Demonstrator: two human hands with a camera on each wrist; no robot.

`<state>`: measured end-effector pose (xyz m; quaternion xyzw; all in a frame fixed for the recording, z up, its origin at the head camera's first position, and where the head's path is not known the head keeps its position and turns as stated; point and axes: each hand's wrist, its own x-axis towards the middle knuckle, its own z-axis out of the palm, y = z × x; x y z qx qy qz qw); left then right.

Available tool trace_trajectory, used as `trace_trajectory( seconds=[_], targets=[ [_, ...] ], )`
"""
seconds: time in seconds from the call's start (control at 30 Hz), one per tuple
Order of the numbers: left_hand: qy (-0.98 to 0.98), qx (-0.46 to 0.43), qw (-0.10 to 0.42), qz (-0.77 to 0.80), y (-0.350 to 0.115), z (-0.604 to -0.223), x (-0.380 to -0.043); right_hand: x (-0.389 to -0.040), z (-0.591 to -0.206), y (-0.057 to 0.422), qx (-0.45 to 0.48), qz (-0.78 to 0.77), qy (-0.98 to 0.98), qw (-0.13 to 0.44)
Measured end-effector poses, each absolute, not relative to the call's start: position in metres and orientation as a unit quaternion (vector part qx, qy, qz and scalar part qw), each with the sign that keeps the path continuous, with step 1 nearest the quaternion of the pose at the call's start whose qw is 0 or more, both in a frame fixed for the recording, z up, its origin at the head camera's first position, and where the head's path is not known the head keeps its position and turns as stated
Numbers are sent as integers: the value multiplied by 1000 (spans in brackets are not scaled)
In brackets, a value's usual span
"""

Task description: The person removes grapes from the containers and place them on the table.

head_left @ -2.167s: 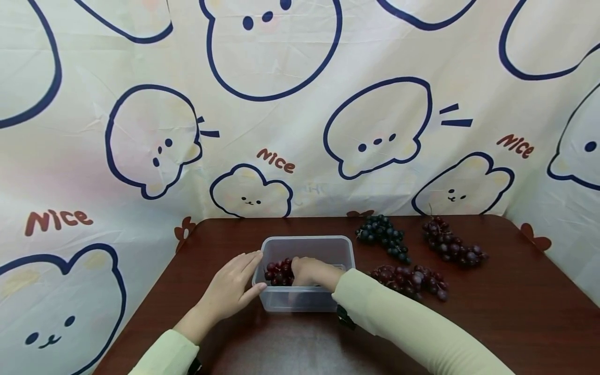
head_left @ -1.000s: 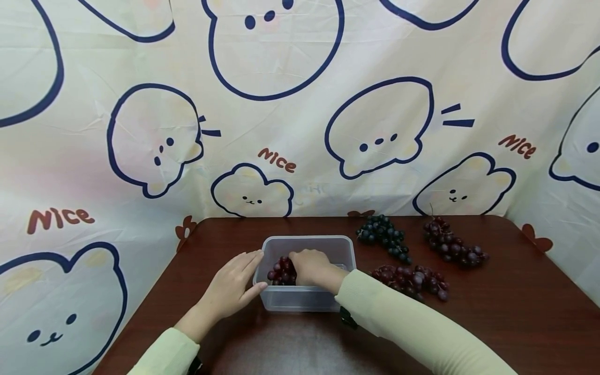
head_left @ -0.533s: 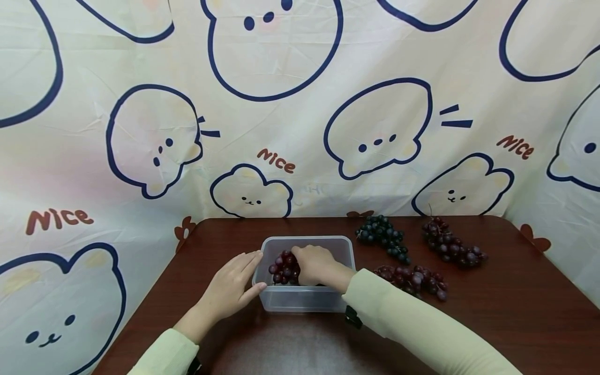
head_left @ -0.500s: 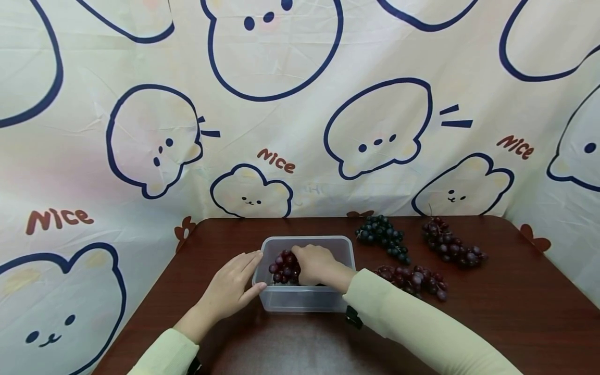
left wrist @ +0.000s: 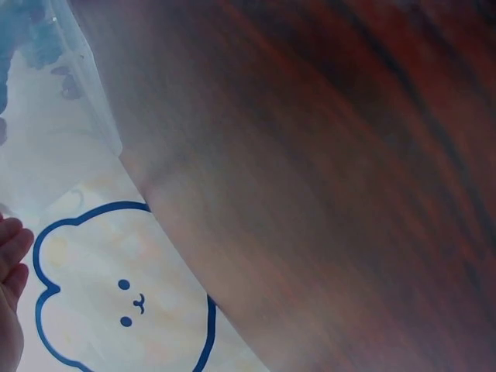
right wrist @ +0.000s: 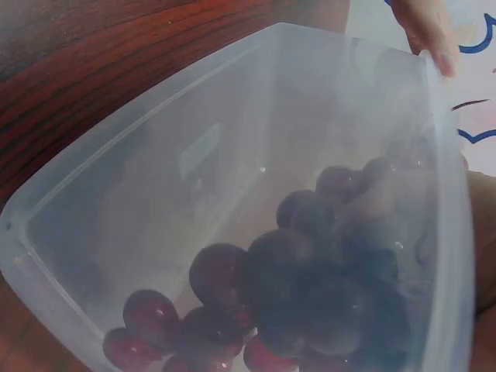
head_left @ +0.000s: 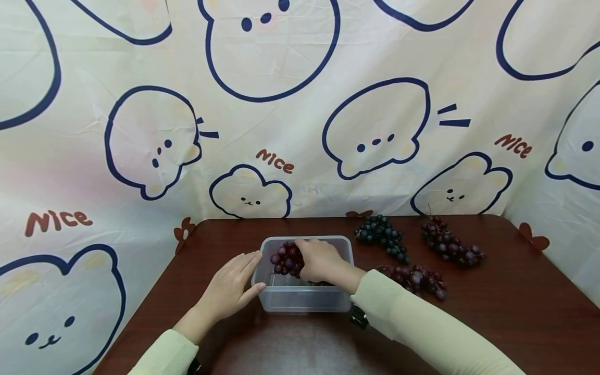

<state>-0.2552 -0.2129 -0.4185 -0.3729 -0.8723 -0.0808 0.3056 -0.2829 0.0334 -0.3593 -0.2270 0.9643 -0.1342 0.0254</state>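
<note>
A translucent plastic box [head_left: 305, 300] stands on the table. My right hand [head_left: 323, 260] reaches into it and grips a bunch of red grapes [head_left: 287, 259], its fingertips partly hidden by the grapes. The bunch hangs near the back left of the box, and the box floor shows below it. In the right wrist view, dark red grapes [right wrist: 221, 271] show inside the box. My left hand [head_left: 229, 284] rests against the left rim with its fingers straight, thumb by the near left corner. A few of its fingers [left wrist: 12, 252] show in the left wrist view.
Right of the box lie a dark green bunch of grapes [head_left: 382, 235], a purple bunch [head_left: 450, 245] and a reddish bunch [head_left: 419, 279], the last partly behind the right sleeve. A patterned cloth [head_left: 300, 130] hangs behind the brown table [head_left: 506, 291].
My right hand has moved up and to the right inside the box, raising the red grapes and drawing them toward the back. The left hand stays at the rim.
</note>
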Motion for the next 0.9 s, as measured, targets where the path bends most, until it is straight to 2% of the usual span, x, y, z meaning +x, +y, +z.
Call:
trace_trajectory(
  seconds=[0.53, 0.9],
  targets=[
    [-873, -370, 306, -84, -213, -419, -255, -269, -347, 37, -267, -141, 949, -96],
    [-875, -369, 303, -81, -213, -418, -255, -264, -337, 40, -279, -142, 937, -154]
  ],
)
